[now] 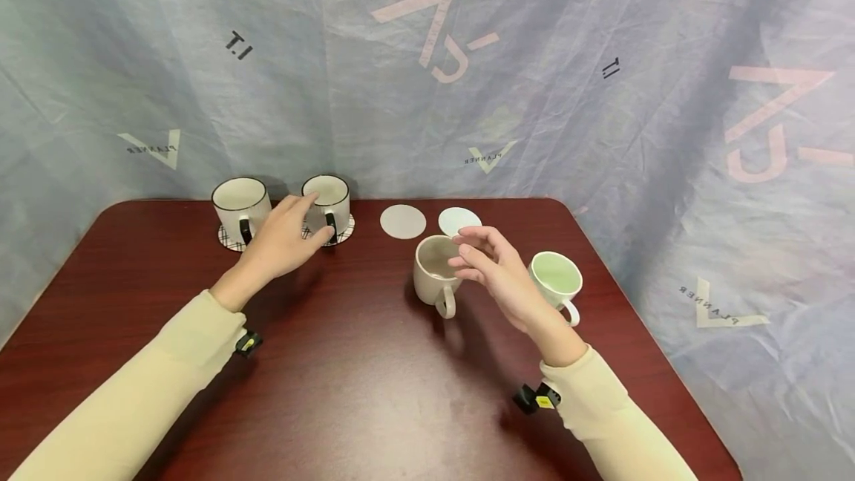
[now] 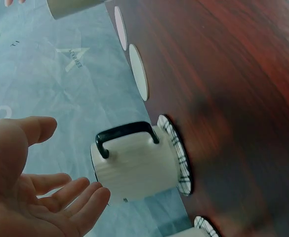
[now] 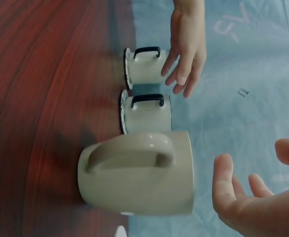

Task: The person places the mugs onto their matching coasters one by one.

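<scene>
My left hand (image 1: 283, 240) hovers by two white mugs with black rims and handles, its fingers and thumb spread and holding nothing. The nearer to its fingertips is the right-hand mug (image 2: 137, 165); the other mug (image 1: 242, 199) stands to its left. Each sits upright on a round checked coaster (image 2: 176, 153). Over at the right, a beige mug (image 3: 134, 180) stands directly on the table, handle toward me. My right hand (image 1: 497, 269) is just above and beside its rim, fingers loosely bent, with a gap showing in the right wrist view.
Two round pale coasters, one greyish (image 1: 403, 221) and one whiter (image 1: 459, 220), lie near the back edge of the dark red table (image 1: 361, 362). A white cup with a green inside (image 1: 557, 277) stands right of my right hand. Grey printed cloth (image 1: 374, 95) hangs behind.
</scene>
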`<state>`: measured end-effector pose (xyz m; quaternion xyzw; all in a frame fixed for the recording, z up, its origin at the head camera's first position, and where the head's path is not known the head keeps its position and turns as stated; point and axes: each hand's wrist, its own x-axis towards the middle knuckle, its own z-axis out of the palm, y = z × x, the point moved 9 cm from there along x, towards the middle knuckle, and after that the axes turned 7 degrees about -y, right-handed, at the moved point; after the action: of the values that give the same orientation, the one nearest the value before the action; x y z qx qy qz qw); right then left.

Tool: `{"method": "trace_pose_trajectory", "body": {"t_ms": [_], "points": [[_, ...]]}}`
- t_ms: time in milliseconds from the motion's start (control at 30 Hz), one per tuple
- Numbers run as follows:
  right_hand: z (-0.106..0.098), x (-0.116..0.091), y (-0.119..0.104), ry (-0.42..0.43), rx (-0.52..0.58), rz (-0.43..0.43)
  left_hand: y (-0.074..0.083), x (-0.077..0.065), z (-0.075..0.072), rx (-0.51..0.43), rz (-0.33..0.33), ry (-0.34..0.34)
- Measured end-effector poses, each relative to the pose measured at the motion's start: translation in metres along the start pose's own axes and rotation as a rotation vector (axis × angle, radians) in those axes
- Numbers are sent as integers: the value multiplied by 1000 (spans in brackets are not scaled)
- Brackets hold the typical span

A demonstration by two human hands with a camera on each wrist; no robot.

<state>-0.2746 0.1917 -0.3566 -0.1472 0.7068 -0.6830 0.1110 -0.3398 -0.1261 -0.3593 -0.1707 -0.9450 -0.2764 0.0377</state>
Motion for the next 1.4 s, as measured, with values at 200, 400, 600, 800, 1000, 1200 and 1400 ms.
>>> {"method": "trace_pose_trajectory", "body": {"t_ms": [200,400,600,800,1000,1200,1400], "points": [[-10,-4,2,5,-18,13,10,5,6,-16,37,15],[-14,-6,4,2,-43,32,17,8,15,-11,45,-18],[-17,-9,5,4,-41,41,25,13,20,-17,59,-47],[-23,-14,8,22,-78,57,37,19,26,-33,86,-68],[-29,-19,11,23,-108,70,49,27,32,-20,133,-70],[-32,-23,14,23,-121,84,59,35,35,-24,177,-69],[-34,-26,17,20,-133,83,59,43,44,-34,178,-95]]}}
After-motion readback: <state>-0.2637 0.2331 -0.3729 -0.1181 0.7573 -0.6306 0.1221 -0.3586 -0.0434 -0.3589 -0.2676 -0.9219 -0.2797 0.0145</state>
